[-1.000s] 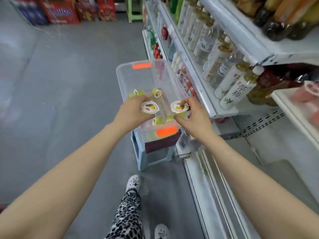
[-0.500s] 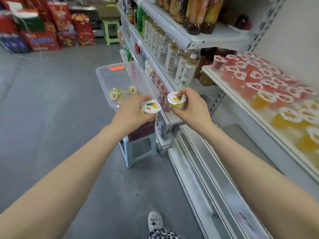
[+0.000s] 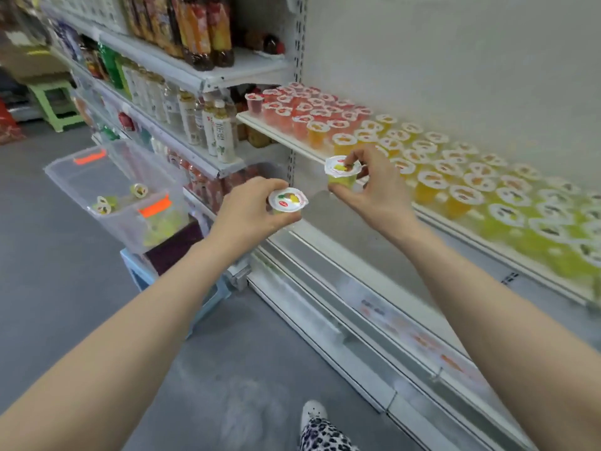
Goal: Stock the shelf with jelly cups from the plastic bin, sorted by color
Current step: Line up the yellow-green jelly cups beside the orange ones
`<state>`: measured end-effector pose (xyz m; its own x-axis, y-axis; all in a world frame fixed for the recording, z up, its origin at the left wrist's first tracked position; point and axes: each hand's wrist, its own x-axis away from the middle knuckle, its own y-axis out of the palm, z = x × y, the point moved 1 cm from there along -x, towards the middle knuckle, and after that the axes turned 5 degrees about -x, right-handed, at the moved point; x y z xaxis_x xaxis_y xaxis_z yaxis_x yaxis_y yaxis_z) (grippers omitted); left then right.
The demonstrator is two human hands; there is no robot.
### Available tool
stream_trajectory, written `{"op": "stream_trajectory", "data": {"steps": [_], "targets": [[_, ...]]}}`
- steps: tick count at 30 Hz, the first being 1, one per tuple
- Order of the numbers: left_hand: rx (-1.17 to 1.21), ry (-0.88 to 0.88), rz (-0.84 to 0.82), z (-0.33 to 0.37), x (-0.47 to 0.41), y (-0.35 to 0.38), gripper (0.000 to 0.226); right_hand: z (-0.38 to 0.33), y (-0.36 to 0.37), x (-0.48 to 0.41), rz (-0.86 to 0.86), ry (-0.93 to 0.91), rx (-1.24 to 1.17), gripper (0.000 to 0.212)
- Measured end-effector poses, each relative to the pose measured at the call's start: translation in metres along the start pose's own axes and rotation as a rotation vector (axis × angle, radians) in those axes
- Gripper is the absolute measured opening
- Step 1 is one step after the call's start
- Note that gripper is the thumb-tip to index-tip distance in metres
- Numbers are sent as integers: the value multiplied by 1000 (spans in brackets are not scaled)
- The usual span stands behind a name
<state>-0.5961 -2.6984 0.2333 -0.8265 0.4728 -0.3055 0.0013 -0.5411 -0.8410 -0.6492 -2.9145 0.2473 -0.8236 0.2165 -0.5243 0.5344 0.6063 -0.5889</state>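
The left hand [image 3: 250, 211] is gripping the left jelly cup [image 3: 288, 201], the right hand [image 3: 377, 190] pinching the right jelly cup [image 3: 342, 173], both before the shelf's [image 3: 280, 135] front edge — light, thin-walled, probably slick; sidewalls are looking safest.

plastic bin [image 3: 65, 177] left of shelf [image 3: 279, 135], jelly cups [image 3: 432, 180] on shelf

You are holding two jelly cups [image 3: 288, 200], one in each of two hands [image 3: 247, 208]; one plastic bin [image 3: 81, 180] is sitting nearby.
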Motion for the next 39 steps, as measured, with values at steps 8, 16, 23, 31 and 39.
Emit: {"op": "stream_trajectory", "data": {"steps": [8,16,23,31,39], "targets": [[112,251,-34,136,2,30,59,19,-143,74,247,117,166,37],[195,445,-110,278,9,87,62,59,-279,164,416,278,289,37],[304,471,-129,399,25,137,62,109,-386,231,413,396,382,36],[266,400,-112,445,28,178,61,184,-409,250,247,500,344,33],[218,377,-125,446,31,189,60,229,-395,235,159,566,329,31]]}}
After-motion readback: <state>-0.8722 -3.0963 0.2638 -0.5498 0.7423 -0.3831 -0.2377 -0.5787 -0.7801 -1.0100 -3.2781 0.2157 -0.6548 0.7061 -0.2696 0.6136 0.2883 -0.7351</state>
